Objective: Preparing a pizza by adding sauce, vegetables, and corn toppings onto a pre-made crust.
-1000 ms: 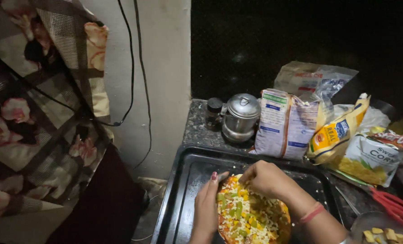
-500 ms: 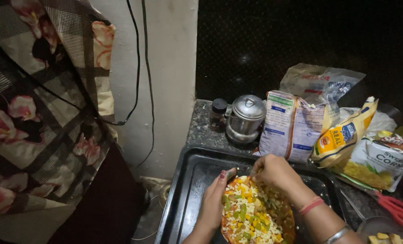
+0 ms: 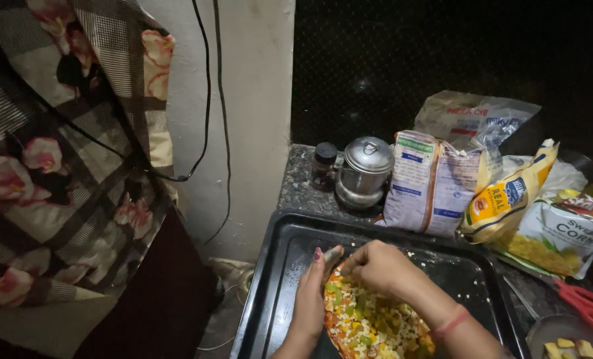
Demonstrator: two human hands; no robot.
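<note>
Your right hand [image 3: 376, 266] is curled into a loose pinch over the far edge of the pizza [image 3: 369, 322], fingertips drawn together and touching the toppings there; whether they hold a pinch of something or only press the rim, you cannot tell from this view. Your left hand [image 3: 313, 296] lies flat and open along the pizza's left edge, fingers straight, bracing the crust rather than gripping it. The pizza itself sits in the near middle of the black baking tray [image 3: 276, 279], already thickly covered with yellow, green and reddish bits and pale shreds, so the topping looks largely done; the work left seems to be tidying or filling the far rim, and the tray has not gone anywhere to bake. Loose crumbs lie on the tray just beyond the pizza. Past the tray's far edge stand a small steel lidded pot [image 3: 365, 171] and, just left of it, a dark little jar [image 3: 324, 165]. Right of the pot, plastic food packets [image 3: 436, 179] lean together, with a yellow pouch [image 3: 509, 199] and a bag of corn [image 3: 552, 236] beside them. Off the tray's right corner lie red-handled scissors [image 3: 586, 306] and a small dish of pale cubes [image 3: 566, 342].
</note>
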